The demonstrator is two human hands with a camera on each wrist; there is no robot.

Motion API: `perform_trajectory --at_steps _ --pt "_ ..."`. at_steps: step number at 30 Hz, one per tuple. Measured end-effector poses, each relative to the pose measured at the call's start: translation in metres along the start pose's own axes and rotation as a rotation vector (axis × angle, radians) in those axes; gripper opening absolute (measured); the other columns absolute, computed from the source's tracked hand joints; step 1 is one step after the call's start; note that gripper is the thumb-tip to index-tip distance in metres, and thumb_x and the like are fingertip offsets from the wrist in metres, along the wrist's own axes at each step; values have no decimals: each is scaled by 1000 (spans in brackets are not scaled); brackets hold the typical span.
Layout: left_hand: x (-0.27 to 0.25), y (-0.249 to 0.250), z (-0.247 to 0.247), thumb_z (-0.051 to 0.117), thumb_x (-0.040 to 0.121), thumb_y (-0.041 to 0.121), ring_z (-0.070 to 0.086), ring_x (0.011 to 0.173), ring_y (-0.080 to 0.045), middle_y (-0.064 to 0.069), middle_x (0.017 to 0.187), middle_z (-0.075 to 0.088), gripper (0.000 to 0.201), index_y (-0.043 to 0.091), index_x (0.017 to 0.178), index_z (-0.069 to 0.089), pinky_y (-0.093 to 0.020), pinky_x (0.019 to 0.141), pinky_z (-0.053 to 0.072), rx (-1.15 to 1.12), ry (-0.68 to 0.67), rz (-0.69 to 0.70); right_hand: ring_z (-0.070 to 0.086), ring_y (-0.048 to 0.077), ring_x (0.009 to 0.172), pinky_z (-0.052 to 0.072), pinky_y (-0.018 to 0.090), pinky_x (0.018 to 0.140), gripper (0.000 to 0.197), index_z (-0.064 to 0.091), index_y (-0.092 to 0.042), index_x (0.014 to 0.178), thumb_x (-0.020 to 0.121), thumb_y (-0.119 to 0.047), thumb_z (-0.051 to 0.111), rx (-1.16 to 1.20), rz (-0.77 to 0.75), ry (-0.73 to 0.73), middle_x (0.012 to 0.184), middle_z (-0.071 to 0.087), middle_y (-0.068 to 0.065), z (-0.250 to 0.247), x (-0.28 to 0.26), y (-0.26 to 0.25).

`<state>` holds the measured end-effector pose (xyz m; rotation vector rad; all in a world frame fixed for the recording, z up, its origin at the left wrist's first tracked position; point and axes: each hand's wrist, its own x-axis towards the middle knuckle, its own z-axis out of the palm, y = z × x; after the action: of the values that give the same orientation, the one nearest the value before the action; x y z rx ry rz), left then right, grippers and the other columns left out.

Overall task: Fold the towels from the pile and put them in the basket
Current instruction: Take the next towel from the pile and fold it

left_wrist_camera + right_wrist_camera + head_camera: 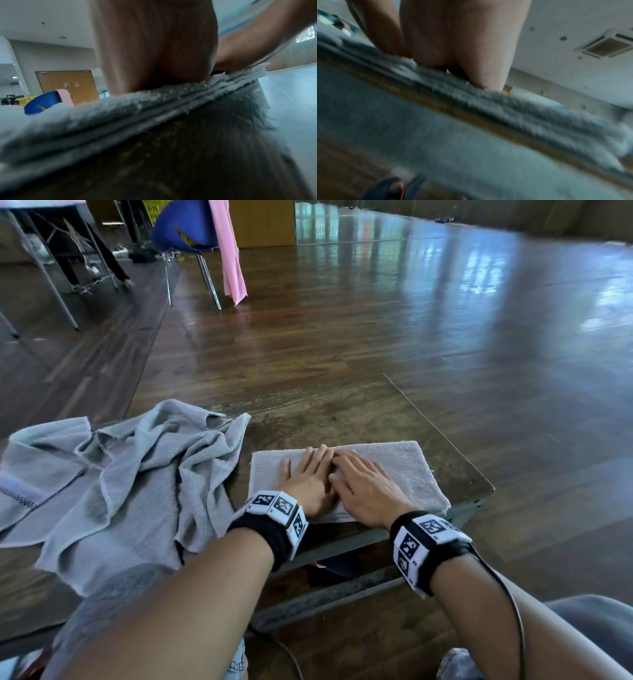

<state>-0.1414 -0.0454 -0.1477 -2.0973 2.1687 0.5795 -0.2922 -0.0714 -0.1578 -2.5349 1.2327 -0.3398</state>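
Folded grey terry towel (404, 470), flat rectangle, lies at near right corner of dark wooden table (342, 416). Left hand (310, 479) and right hand (364, 489) rest side by side on it, fingers straight, palms pressing down. Wrist views show stacked layers at towel's edge. Judged stage: one towel folded, being flattened. Left: crumpled pile of grey towels (113, 474) just beside, unfolded. Basket not identifiable in any view; transfer not yet done.
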Motion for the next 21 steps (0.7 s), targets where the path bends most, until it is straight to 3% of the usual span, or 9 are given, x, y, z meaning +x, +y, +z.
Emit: perform_trajectory --at_steps 3,6,12,14,21 --pt "1 -8 2 23 103 55 -20 151 -14 9 164 -21 71 28 157 -15 -52 120 -12 11 -14 -8 7 9 155 8 41 124 56 26 -40 154 101 -57 23 -37 100 -16 166 18 -17 9 -2 8" --pt "1 -17 4 24 95 71 -23 150 -15 10 163 -24 80 37 155 -17 -52 120 -14 1 -22 -27 -5 8 155 -2 45 125 66 16 -48 156 94 -68 14 -49 168 -76 168 5 -19 12 0 9" --pt "-4 -43 9 21 62 101 -28 148 -14 13 161 -27 109 49 150 -19 -46 118 -18 -34 -13 -61 -17 12 154 -13 44 124 66 5 -52 157 95 -72 18 -82 262 -106 168 -11 -14 10 -3 16" --pt "-8 -51 9 17 54 105 -28 148 -12 14 162 -26 116 50 150 -18 -45 118 -17 -38 5 -62 -18 14 154 -13 45 124 68 2 -53 156 94 -73 18 -87 279 -110 168 -13 -13 8 -3 16" --pt "-22 -66 7 16 48 107 -28 148 -10 15 161 -27 123 48 150 -19 -50 121 -12 -71 6 -121 -21 15 153 -13 44 124 73 -1 -50 157 92 -77 17 -99 325 -121 168 -16 -12 5 -3 14"
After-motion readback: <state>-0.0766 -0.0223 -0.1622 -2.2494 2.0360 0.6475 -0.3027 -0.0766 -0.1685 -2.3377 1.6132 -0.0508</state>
